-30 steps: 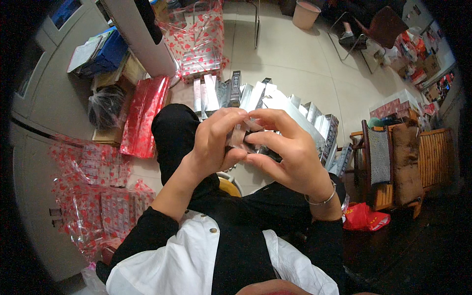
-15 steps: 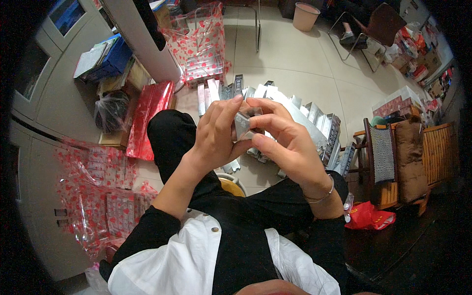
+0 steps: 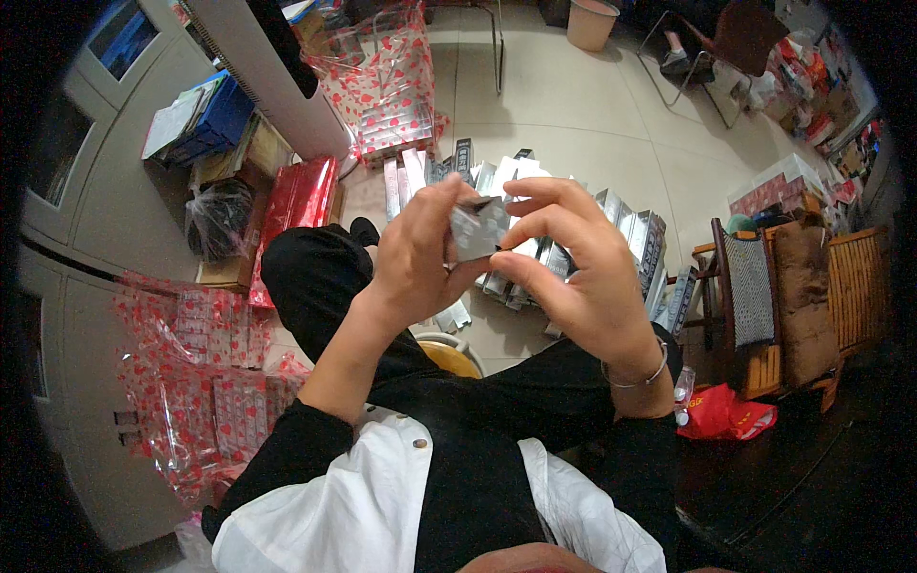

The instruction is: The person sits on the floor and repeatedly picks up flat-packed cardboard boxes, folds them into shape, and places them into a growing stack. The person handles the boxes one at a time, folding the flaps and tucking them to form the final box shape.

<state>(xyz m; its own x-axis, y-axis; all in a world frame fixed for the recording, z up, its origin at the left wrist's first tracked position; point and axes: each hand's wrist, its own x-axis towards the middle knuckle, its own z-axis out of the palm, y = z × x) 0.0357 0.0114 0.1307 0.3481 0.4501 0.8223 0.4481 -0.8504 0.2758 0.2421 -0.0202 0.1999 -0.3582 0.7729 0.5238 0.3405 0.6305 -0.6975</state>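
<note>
My left hand (image 3: 409, 256) is closed around a small silver-grey carton (image 3: 478, 232), its end facing up between my two hands. On the carton's right side, the thumb and forefinger of my right hand (image 3: 587, 277) pinch at a dark corner or flap. The other right fingers curve above it. Part of the carton is hidden behind my left fingers and palm. Beyond and below my hands lies a heap of long silver cartons (image 3: 642, 239), some with dark printed sides.
Bundles in heart-patterned clear film (image 3: 229, 401) lie at the left, with another film-wrapped bundle (image 3: 396, 124) farther off. A red flat package (image 3: 296, 224) leans by a blue file box (image 3: 215, 115). At right stand a bamboo chair (image 3: 850, 286) and a red bag (image 3: 726, 415).
The carton has turned so more of its silver end shows. My right hand has shifted slightly right, and its fingers have moved from over the carton's end to its edge.
</note>
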